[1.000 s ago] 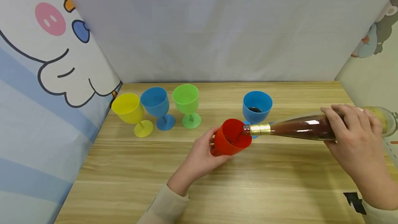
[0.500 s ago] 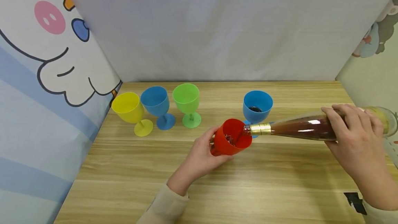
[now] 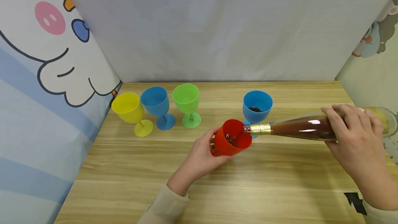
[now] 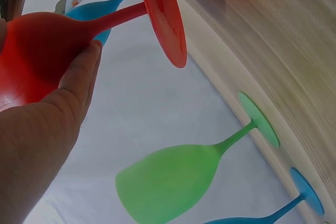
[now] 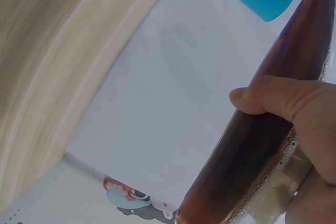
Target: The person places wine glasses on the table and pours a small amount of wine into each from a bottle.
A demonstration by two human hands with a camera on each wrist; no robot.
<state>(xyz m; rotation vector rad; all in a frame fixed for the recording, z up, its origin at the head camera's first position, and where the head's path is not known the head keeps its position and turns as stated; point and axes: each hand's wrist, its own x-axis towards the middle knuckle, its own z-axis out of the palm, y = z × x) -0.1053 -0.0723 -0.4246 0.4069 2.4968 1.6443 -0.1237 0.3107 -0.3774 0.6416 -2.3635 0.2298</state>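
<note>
One red goblet [image 3: 231, 150], tilted toward the bottle, is in my left hand [image 3: 203, 153], fingers wrapped round its bowl; dark liquid with bubbles shows inside. My right hand [image 3: 354, 134] grips the bottle [image 3: 301, 129] by its body, nearly level, with its gold-banded neck [image 3: 260, 129] over the goblet's rim; contact there cannot be confirmed. Just behind stands a blue goblet [image 3: 256, 116] containing dark liquid. Farther left, a green goblet [image 3: 186, 104], a second blue goblet [image 3: 157, 110] and a yellow goblet [image 3: 129, 113] stand upright in a row on the wood-grain table [image 3: 264, 189]. A pale backdrop [image 3: 217, 30] rises behind.
</note>
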